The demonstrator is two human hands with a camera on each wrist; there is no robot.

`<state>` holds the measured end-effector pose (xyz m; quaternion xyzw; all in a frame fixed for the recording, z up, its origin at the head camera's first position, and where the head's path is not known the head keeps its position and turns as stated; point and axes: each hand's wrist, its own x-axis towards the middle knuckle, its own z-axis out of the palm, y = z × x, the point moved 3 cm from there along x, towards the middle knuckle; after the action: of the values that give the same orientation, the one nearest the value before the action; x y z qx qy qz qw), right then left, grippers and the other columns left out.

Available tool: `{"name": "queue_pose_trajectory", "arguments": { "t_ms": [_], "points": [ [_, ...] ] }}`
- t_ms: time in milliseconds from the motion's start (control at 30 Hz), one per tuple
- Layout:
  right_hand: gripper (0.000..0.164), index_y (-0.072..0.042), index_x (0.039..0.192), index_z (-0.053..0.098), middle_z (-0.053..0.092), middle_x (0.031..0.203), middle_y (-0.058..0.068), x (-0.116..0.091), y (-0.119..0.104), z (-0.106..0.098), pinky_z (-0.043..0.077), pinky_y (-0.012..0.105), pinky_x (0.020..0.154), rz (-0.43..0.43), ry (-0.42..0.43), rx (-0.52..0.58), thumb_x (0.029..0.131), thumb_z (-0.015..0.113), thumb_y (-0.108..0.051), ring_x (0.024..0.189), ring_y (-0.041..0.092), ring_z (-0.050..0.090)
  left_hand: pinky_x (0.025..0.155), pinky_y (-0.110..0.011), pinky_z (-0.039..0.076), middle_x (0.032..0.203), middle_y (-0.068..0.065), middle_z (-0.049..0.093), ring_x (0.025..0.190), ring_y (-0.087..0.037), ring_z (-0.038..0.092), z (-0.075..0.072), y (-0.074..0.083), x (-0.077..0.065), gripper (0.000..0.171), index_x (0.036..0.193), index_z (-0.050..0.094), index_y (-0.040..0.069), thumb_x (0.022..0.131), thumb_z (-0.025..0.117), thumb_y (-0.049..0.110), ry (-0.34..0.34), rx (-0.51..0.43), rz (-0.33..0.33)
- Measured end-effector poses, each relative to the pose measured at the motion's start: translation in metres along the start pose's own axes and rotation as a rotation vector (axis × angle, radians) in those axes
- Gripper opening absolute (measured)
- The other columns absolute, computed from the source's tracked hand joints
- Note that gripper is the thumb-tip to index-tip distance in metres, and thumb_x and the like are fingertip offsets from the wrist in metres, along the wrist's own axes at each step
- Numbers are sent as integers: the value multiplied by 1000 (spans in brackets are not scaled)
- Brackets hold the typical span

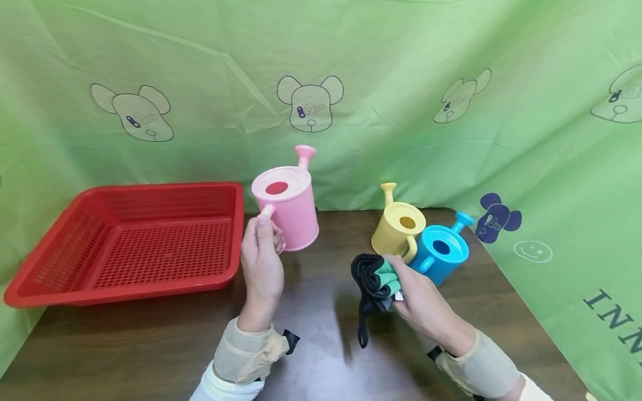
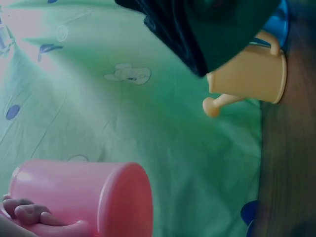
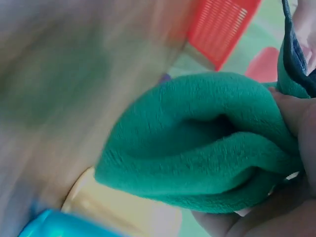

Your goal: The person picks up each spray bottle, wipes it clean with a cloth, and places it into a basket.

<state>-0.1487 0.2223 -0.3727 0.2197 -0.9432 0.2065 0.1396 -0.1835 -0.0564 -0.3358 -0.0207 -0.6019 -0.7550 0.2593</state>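
Note:
My left hand grips the handle of a pink watering can, holding it upright above the table beside the red basket. In the left wrist view, the fingers curl round that handle and the can's base faces right. My right hand holds a bunched cloth, dark outside and green inside, with a dark loop hanging down. Soft green folds of the cloth fill the right wrist view. Just beyond this hand stand a yellow watering can and a blue watering can, side by side.
A red perforated plastic basket occupies the left of the dark wooden table. Green sheeting printed with bear faces hangs along the back and the right side.

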Motion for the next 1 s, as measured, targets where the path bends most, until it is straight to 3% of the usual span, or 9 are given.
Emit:
{"name": "queue_pose_trajectory", "arguments": {
  "t_ms": [133, 300, 533, 767, 867, 1000],
  "points": [
    [58, -10, 136, 58, 70, 120, 6, 19, -9, 6, 59, 47, 88, -37, 114, 78, 83, 66, 12, 104, 19, 67, 57, -22, 33, 62, 2, 36, 57, -14, 34, -6, 0, 5, 40, 75, 42, 13, 113, 43, 26, 18, -90, -13],
    [70, -9, 138, 60, 69, 126, 9, 48, -22, 6, 53, 47, 95, -6, 211, 253, 74, 56, 19, 113, 23, 65, 54, -23, 31, 57, 4, 33, 54, -13, 29, -14, 3, 10, 50, 67, 37, 12, 113, 42, 30, 87, -159, -19],
    [59, -7, 139, 62, 71, 131, 15, 91, -36, 1, 51, 51, 106, 89, 266, 449, 83, 58, 13, 122, 31, 66, 52, -26, 24, 57, 2, 30, 54, -17, 24, -21, 6, 16, 48, 65, 37, 11, 111, 43, 23, 177, -281, 63],
    [63, -6, 142, 58, 69, 135, 19, 109, -39, 9, 50, 53, 109, 130, 275, 534, 82, 56, 11, 125, 35, 66, 50, -24, 26, 57, 0, 31, 53, -17, 25, -22, 5, 17, 47, 65, 37, 6, 110, 45, 21, 183, -269, 126],
    [66, -8, 146, 54, 69, 136, 18, 114, -45, 11, 50, 53, 107, 111, 293, 588, 83, 56, 11, 123, 34, 66, 50, -24, 26, 57, -1, 32, 53, -16, 25, -25, 4, 19, 47, 65, 39, 5, 109, 45, 21, 202, -236, 153],
    [68, -9, 146, 53, 71, 133, 15, 111, -54, 13, 52, 46, 101, 57, 351, 653, 83, 54, 14, 115, 28, 68, 49, -23, 25, 56, 0, 33, 52, -14, 25, -28, 2, 17, 46, 65, 42, 5, 108, 45, 20, 221, -187, 132]
  ]
}}
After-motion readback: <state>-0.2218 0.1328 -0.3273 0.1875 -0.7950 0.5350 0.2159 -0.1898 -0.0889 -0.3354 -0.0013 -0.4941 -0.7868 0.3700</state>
